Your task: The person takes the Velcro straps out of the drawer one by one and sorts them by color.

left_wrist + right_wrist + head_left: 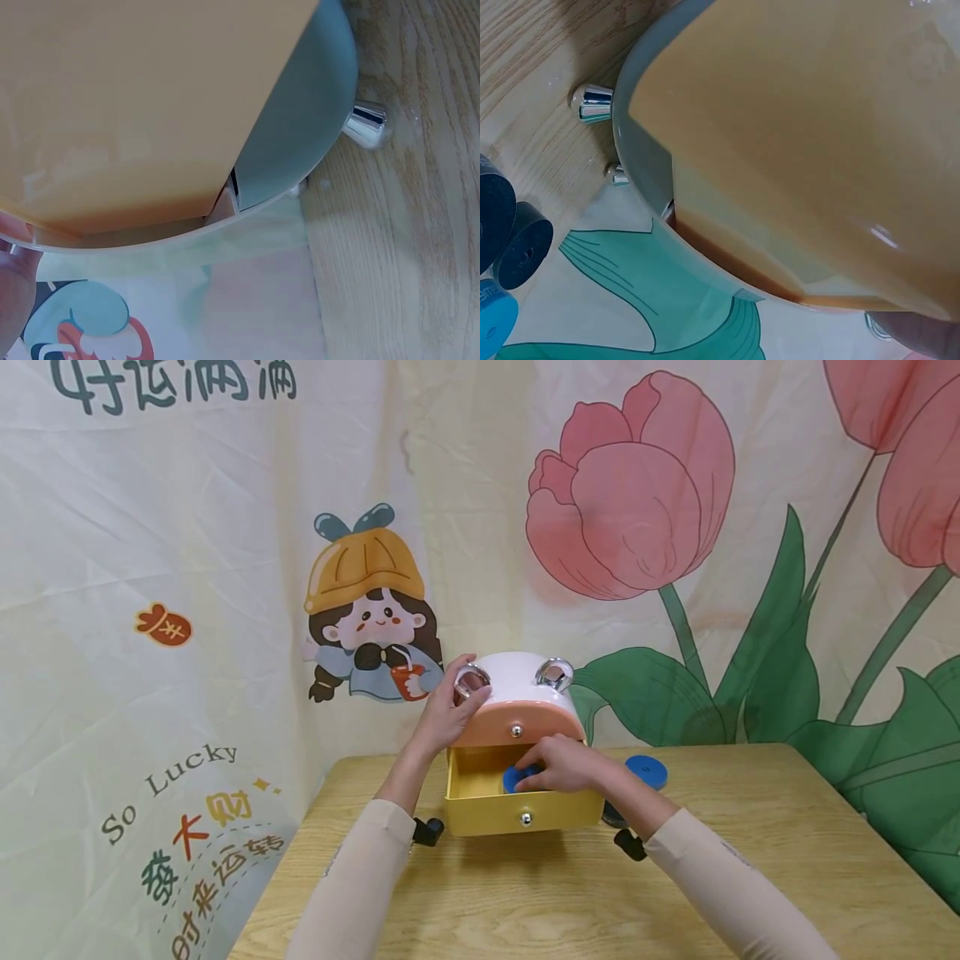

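A small cabinet with a white domed top (513, 677) and silver ring handles stands on the table. My left hand (444, 714) holds the left ring handle (472, 670), thumb in front. Below the orange upper drawer (543, 722), the yellow lower drawer (487, 814) is pulled out. Inside it lies a blue roll (511, 779), which my right hand (566, 763) pinches with its fingers over the drawer's front wall; the hand hides part of the roll. In the wrist views the yellow drawer (135, 105) fills much of the picture, and only edges of the hands show.
Another blue roll (647, 771) is on the table right of the cabinet. In the right wrist view, black rolls (526, 247) stand beside a blue one (495, 319). A printed cloth (480, 527) hangs behind the table. Black devices (428, 832) show near both wrists.
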Available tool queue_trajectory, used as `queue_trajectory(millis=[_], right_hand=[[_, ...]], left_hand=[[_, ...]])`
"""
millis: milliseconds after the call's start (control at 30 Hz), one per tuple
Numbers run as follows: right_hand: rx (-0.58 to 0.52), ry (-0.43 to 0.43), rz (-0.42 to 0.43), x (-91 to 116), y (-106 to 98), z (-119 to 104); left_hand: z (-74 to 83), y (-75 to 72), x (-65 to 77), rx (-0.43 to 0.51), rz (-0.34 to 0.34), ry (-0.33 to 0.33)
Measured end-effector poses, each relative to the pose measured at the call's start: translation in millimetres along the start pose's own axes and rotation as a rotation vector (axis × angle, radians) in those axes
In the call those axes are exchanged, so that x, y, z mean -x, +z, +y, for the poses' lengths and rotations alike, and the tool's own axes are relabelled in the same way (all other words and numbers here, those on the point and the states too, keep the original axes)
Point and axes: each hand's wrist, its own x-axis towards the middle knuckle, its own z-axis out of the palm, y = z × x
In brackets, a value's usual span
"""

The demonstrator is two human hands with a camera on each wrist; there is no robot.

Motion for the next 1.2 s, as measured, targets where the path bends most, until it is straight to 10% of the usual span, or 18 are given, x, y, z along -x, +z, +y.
queue_trajectory(millis=[1200], right_hand=[[0.061, -0.008, -0.015, -8.7, 2.7, 5.2]], left_hand=[[2.3, 0.4, 0.7, 0.0, -0.002, -0.001]])
